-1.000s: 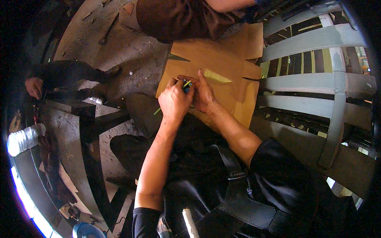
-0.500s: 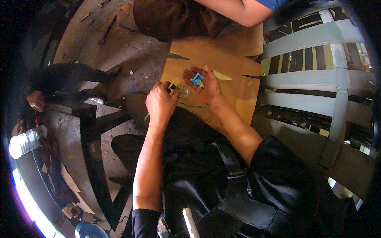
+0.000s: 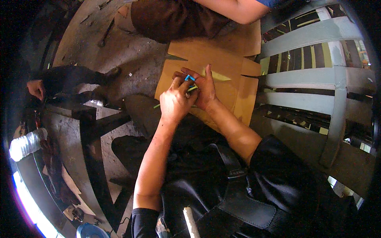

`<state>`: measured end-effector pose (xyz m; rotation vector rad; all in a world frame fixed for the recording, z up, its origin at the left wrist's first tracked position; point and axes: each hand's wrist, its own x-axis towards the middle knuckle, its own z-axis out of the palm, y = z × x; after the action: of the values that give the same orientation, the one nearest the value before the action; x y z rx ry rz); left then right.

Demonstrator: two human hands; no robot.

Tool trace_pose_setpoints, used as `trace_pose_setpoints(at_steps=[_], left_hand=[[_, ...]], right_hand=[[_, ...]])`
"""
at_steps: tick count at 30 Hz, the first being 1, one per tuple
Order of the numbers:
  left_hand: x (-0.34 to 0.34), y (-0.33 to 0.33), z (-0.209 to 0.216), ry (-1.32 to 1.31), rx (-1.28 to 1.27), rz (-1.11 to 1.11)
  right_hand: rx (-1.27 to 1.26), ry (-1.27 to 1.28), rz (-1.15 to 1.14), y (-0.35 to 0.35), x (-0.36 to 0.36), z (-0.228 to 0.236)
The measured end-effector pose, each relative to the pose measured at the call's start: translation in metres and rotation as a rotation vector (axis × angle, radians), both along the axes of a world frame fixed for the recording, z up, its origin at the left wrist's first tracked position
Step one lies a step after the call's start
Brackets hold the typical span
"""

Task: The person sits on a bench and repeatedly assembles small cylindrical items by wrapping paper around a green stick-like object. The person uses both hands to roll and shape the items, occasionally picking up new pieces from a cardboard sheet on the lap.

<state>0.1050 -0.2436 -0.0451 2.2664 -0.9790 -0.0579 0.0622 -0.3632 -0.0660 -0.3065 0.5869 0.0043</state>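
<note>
"Since half a second ago, the left hand (image 3: 173, 102) has swung across to meet the right hand (image 3: 205, 92), and its fingers now cover part of the palm."

"How many things are they handling?"

"One thin yellow-green stick (image 3: 193, 88), clamped in the left hand, with one end poking out past the fingers over the right palm and the other behind the wrist. Bright blue bits (image 3: 190, 77) show at the right palm too, but fingers hide some, so I can't count them."

"And the right hand itself?"

"Spread, palm up, its thumb standing apart from the fingers. I can't tell whether the left fingertips touch the blue bits."

"What's around them?"

"One opened-out sheet of cardboard (image 3: 222, 49) below both hands. Beyond it, one co-worker's bent arm (image 3: 242, 10) over brown trousers (image 3: 174, 22). To the right, one grey slatted frame (image 3: 297, 81)."

"On the left?"

"One other person's hand (image 3: 36, 89), one clear plastic bottle (image 3: 27, 144) and, at the bottom, one blue tub (image 3: 91, 231)."
</note>
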Motion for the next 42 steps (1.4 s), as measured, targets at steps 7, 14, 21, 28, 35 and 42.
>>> trace_pose_setpoints(at_steps=[7, 14, 21, 28, 35, 42], left_hand=[[0.0, -0.003, 0.002, -0.006, 0.099, -0.006], [0.0, 0.0, 0.012, -0.047, 0.101, -0.03], [0.014, 0.002, 0.017, 0.054, -0.228, 0.192], [0.024, 0.028, -0.02, 0.2, 0.21, 0.15], [0.019, 0.028, -0.031, 0.172, 0.333, 0.079], [0.017, 0.029, -0.034, 0.187, 0.321, 0.061]], right_hand=[[-0.029, -0.128, 0.031, 0.003, -0.004, 0.002], [-0.05, -0.123, 0.032, 0.002, -0.006, -0.01], [-0.178, 0.106, -0.017, -0.004, -0.003, -0.047], [-0.246, 0.075, -0.145, -0.039, -0.017, -0.087], [-0.73, 0.16, -0.035, -0.025, -0.048, -0.119], [-1.227, 0.057, 0.014, -0.017, -0.056, -0.122]])
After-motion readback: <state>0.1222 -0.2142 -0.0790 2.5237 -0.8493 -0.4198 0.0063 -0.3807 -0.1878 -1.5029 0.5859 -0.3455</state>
